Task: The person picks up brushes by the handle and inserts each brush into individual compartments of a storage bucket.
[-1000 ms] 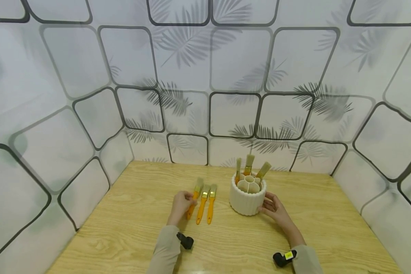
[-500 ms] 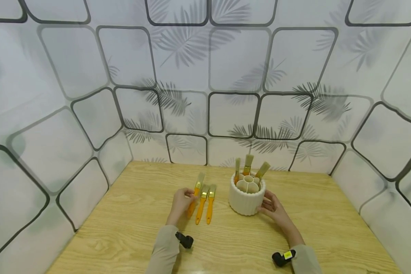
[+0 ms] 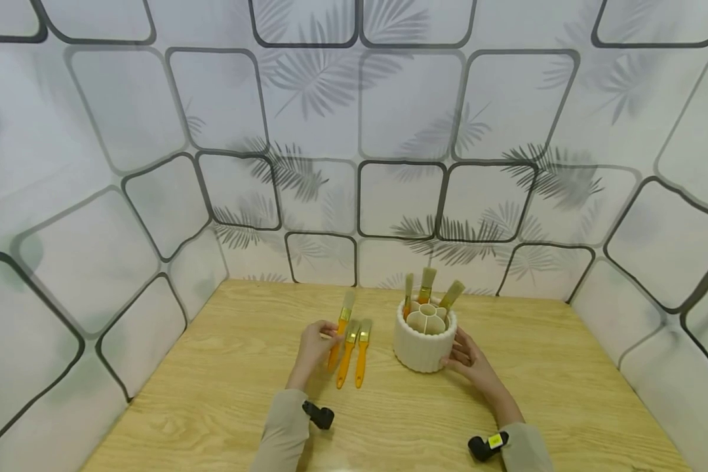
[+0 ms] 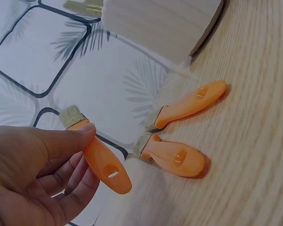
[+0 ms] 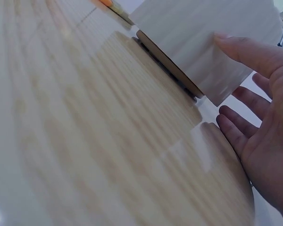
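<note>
My left hand [image 3: 315, 344] pinches a flat paintbrush [image 4: 104, 165] by its orange handle, bristles pointing up and away, thumb on top in the left wrist view. Just right of it, two similar paintbrushes, a middle one [image 3: 346, 362] and a right one [image 3: 362, 360], lie side by side on the table. A white ribbed round holder [image 3: 420, 351] stands farther right, with petal-shaped compartments and three paintbrushes [image 3: 427, 282] upright or leaning in its rear ones. My right hand [image 3: 472, 360] touches the holder's right side, thumb in front, fingers loosely extended behind.
The pale wooden table [image 3: 224, 406] runs back to a wall [image 3: 324, 196] patterned with rounded squares and leaves. A black wrist camera sits on each forearm, one on the left sleeve [image 3: 280, 426] and one on the right sleeve [image 3: 526, 446].
The paintbrush in my left hand has risen and tilted more upright, shifting slightly right and away. My right hand and the holder stay in place.
</note>
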